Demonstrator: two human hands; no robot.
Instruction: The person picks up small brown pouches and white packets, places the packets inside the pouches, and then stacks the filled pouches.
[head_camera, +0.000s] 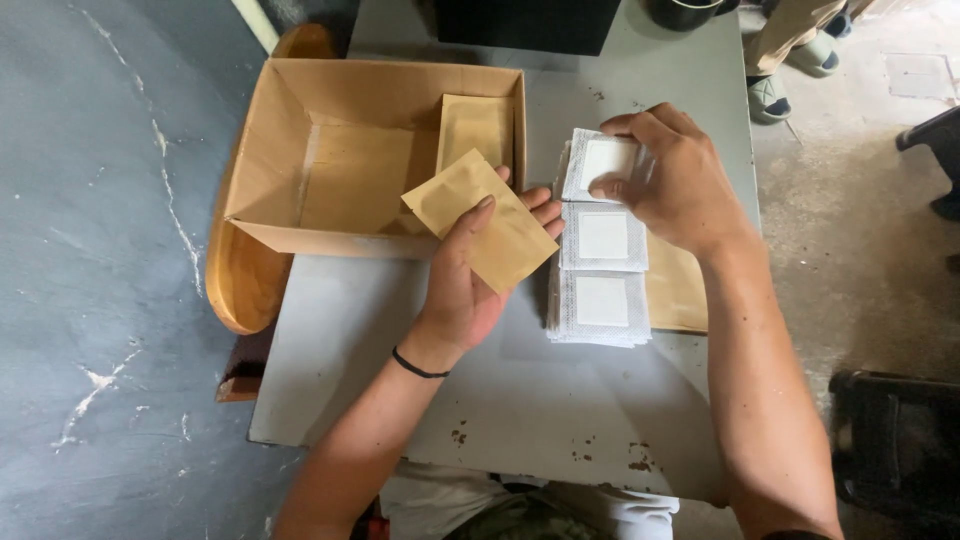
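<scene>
— Grey and chipped, the bench (520, 400) fills most of my view, with a dark floor to the left of it. What do you want first?

— Where the hands are, and what they have.

— I see the left hand (470, 280) palm up over the bench, its fingers (535, 205) half curled under a tan paper envelope (480, 215), thumb pressed on top. The envelope sits tilted, its long axis running from upper left, over the box's near wall, to lower right.

— And the right?

— I see the right hand (670, 180) on the far end of a row of white sachets (603, 240), which lie in three piles side by side, the row running away from me. Its fingers are bent, pinching the top sachet (605, 160) of the farthest pile at its edges, with the thumb on the near edge. That hand is the nearer one to the sachets; the envelope is just left of them, close but not touching.

— Anything else?

— I can see an open cardboard box (270, 150) to the left, with more tan envelopes (478, 125) standing against its right wall.

— What can't you make out?

— I can't tell whether the pinched sachet has lifted clear of its pile. Something flat and tan (680, 290) lies under the right forearm, mostly covered. Beyond the bench, somebody's sandalled foot (768, 97) shows.
</scene>
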